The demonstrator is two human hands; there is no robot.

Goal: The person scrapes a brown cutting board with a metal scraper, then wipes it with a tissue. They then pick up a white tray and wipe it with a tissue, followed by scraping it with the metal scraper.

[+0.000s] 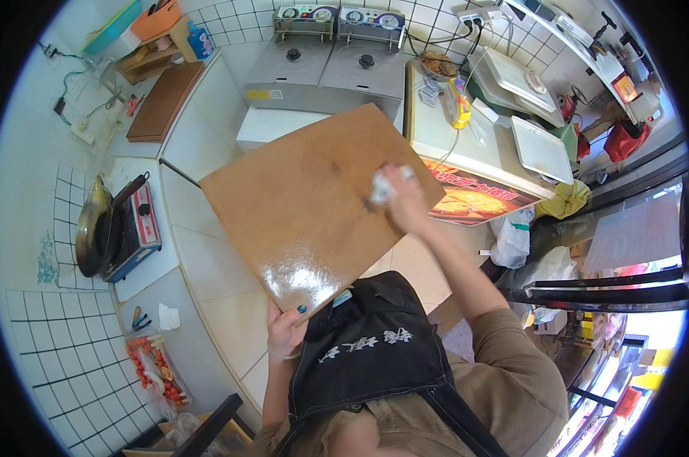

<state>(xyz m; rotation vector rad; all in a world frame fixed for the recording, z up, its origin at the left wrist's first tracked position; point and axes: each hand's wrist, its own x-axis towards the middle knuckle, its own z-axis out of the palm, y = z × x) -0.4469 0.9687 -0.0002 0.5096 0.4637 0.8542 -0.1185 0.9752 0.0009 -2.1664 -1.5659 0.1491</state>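
A large brown board point(306, 190) with a smooth, shiny surface is tilted in front of me. My left hand point(285, 326) grips its near lower edge, thumb on top and fingers beneath. Against the right part of the board, my right hand point(407, 202) presses a crumpled white wipe point(383, 186); whether it is paper or cloth I cannot tell. Dark smudges show on the board beside the wipe and near its middle. Light glares off the corner by my left hand. A black apron point(371, 343) covers my front below the board.
Two steel griddles point(325, 65) stand behind the board. A portable stove point(131, 228) with pans sits left, and stacked brown boards point(165, 103) lie on the back-left counter. Skewers in a tray point(158, 369) are at lower left. At right, a counter point(470, 141) holds a bowl and white trays.
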